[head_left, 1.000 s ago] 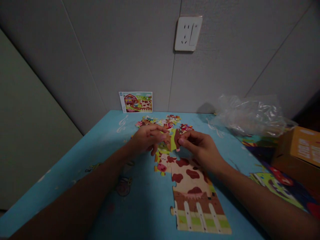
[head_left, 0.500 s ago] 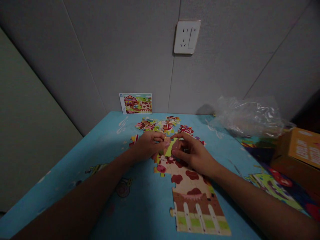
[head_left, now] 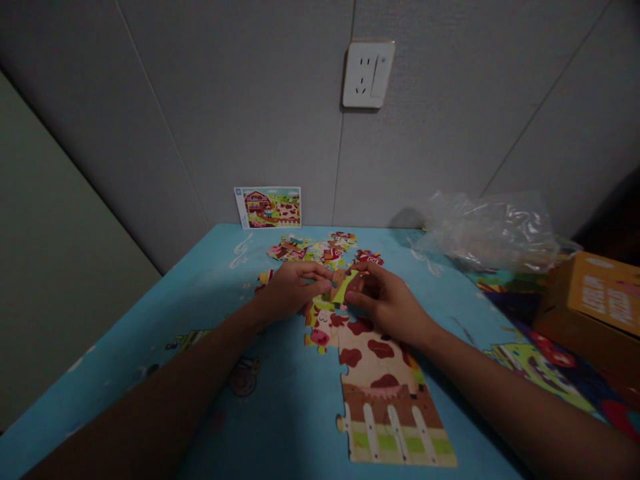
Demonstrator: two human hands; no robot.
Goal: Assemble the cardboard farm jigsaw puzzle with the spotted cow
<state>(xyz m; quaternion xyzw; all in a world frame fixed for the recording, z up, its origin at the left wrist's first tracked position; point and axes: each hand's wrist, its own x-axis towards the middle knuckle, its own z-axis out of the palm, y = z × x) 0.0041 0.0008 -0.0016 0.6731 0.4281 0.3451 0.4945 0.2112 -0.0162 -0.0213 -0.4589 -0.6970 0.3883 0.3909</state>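
I'm pinching a green-and-brown jigsaw piece [head_left: 341, 287] between my left hand [head_left: 293, 291] and right hand [head_left: 385, 301], fingers curled tight on its edges. I'm holding it right at the top end of the assembled puzzle section [head_left: 383, 393], cow and white fence, lying on the blue tabletop [head_left: 280, 427]. Loose puzzle pieces [head_left: 313, 249] are lying just past my hands. Farther out, a farm picture card [head_left: 267, 207] is leaning against the wall [head_left: 200, 100], and a plastic bag [head_left: 487, 230] is sitting right, near a cardboard box [head_left: 595, 300].
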